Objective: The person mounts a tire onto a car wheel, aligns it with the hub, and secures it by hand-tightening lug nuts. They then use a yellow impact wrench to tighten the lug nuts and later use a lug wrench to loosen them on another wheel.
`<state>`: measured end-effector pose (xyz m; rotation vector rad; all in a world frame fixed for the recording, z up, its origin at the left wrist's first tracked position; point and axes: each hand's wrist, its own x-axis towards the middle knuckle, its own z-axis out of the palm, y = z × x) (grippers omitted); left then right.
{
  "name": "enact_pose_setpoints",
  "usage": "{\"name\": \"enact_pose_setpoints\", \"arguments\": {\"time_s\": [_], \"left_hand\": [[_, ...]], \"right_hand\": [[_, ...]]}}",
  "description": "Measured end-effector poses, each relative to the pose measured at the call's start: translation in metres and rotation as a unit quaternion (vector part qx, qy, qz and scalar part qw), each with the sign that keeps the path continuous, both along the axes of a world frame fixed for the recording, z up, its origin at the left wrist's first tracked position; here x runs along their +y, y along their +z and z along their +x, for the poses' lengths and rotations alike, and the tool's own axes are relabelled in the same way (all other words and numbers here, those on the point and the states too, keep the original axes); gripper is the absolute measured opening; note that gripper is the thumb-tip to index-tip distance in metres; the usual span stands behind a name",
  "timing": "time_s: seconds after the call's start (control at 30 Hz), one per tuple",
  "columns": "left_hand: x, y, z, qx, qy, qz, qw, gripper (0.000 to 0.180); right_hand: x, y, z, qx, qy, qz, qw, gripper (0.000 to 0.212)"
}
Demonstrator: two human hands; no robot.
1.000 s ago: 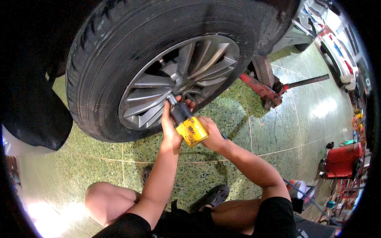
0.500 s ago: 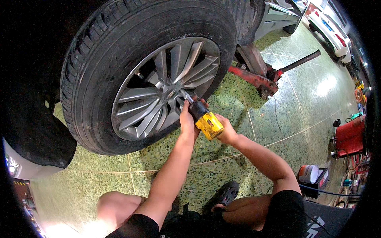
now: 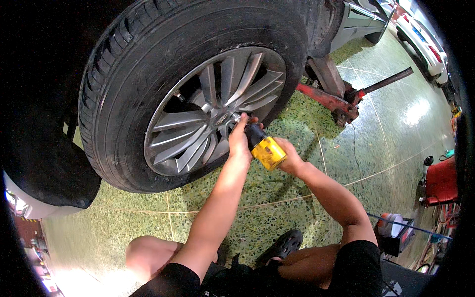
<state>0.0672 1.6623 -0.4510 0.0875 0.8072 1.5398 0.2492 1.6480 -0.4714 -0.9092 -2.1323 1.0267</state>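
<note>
Both my hands are closed on a yellow and black impact wrench [image 3: 269, 153]. My left hand [image 3: 239, 142] wraps around its black front end, with the thumb lying forward along the bright metal socket [image 3: 237, 117]. At the rear, my right hand [image 3: 292, 155] grips it from the right side; its handle and trigger are hidden. The socket points into the middle of a grey multi-spoke wheel rim [image 3: 180, 120], close beside the centre cap. My fingers hide most of the place where socket and wheel meet. Around the rim sits a black tyre [image 3: 116, 121].
A red floor jack [image 3: 329, 101] with a dark handle stands right of the tyre. Further right are a white car [image 3: 420, 42], a red cabinet [image 3: 440, 183] and a white tub [image 3: 390, 225] by a blue hose. My shoe [image 3: 284, 246] rests on the speckled floor below.
The view has shifted, so wheel and jack appear farther right. My left hand and thumb sit farther forward over the socket, and less of the metal shaft shows. Both hands keep hold of the impact wrench.
</note>
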Motion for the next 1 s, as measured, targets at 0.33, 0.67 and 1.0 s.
{"name": "enact_pose_setpoints", "arguments": {"time_s": [0.33, 0.67, 1.0], "left_hand": [[-0.009, -0.006, -0.007, -0.021, 0.009, 0.022, 0.999, 0.036], [-0.086, 0.07, 0.003, 0.038, 0.012, 0.049, 0.998, 0.041], [-0.054, 0.08, -0.043, -0.028, -0.016, 0.026, 0.999, 0.036]], "right_hand": [[0.001, 0.001, -0.012, 0.009, -0.03, 0.165, 0.986, 0.034], [-0.053, 0.041, 0.001, -0.049, 0.01, 0.187, 0.981, 0.043], [-0.035, 0.065, -0.036, 0.001, 0.013, 0.14, 0.99, 0.047]]}}
